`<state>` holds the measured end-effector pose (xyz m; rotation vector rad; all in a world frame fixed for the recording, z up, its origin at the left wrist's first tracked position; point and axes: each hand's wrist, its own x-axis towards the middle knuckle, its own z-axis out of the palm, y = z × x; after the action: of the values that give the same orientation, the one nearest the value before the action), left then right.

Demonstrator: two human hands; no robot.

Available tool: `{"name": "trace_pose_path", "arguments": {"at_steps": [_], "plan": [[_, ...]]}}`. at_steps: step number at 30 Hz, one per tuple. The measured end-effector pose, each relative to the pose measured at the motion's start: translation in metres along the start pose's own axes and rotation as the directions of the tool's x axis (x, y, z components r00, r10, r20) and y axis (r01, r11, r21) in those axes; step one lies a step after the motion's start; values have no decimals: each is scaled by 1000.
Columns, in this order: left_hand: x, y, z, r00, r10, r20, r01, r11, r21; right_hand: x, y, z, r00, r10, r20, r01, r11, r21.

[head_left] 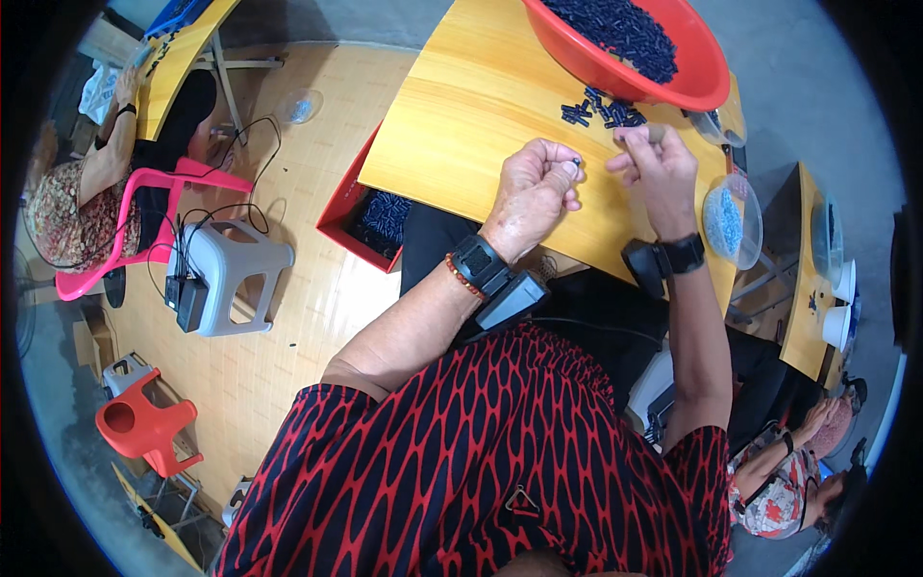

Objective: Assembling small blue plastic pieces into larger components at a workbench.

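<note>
My left hand [535, 195] is closed in a pinch above the yellow wooden table [452, 115], a small dark cylindrical piece [577, 163] showing at its fingertips. To its right, my right hand [660, 171] has curled fingers with thumb and forefinger close together; what lies between them is too small to make out. Just beyond my hands is a loose pile of dark blue-black cylindrical pieces [604, 110]. A large red basin [707, 82] behind the pile holds many more of them. Beside my right wrist sits a clear plastic bowl [752, 231] with small light-blue pieces.
A red box [336, 213] with dark pieces stands at the table's left edge. On the floor to the left are a grey stool [236, 260], a pink chair [125, 226] and black cables [252, 144]. Other people sit at tables far left and lower right.
</note>
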<state>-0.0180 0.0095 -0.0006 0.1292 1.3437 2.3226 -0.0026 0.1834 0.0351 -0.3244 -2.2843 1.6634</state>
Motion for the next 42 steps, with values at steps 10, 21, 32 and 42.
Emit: {"name": "trace_pose_path", "arguments": {"at_steps": [10, 21, 32, 42], "plan": [[0, 1, -1, 996, 25, 81, -35, 993, 113, -53, 21, -5, 960, 209, 184, -273, 843, 463], [0, 2, -1, 997, -16, 79, 12, 998, 61, -42, 10, 14, 970, 36, 242, -96, 965, 242], [3, -3, -6, 990, -20, 143, 11, 998, 60, -41, 11, 7, 983, -14, 185, -57, 926, 372], [2, 0, -4, 989, -20, 150, 12, 999, 53, -37, 13, 7, 977, -70, 200, -7, 934, 358]]}}
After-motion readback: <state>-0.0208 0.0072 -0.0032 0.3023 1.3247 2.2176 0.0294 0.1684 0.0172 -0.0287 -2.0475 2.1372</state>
